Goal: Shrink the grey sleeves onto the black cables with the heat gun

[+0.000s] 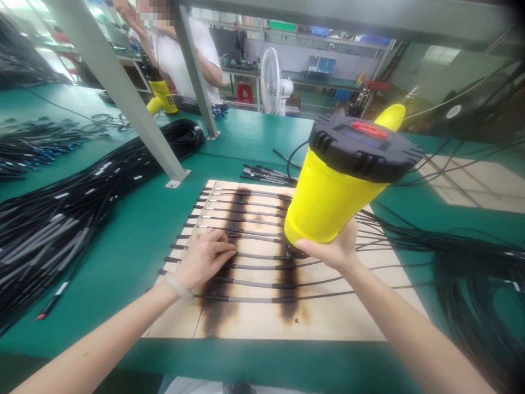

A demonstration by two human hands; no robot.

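Note:
A yellow heat gun [334,191] with a black ribbed cap is in my right hand [342,246], tilted with its dark nozzle end down over the cables. Several black cables [254,267] with grey sleeves lie side by side across a pale wooden board [328,323] that bears two dark scorched bands. My left hand [209,253] rests over the left part of the row, thumb and fingertips pinched together on one cable at the left scorched band. The left hand hides parts of the cables under it, and the heat gun covers those behind its nozzle.
A thick bundle of black cables [94,180] lies on the green table [241,139] at left. Coiled cables [476,284] sit at right. Grey metal posts [118,93] rise from the table. Across it, a person [205,60] stands near another yellow heat gun [164,97]. A fan [271,82] stands behind.

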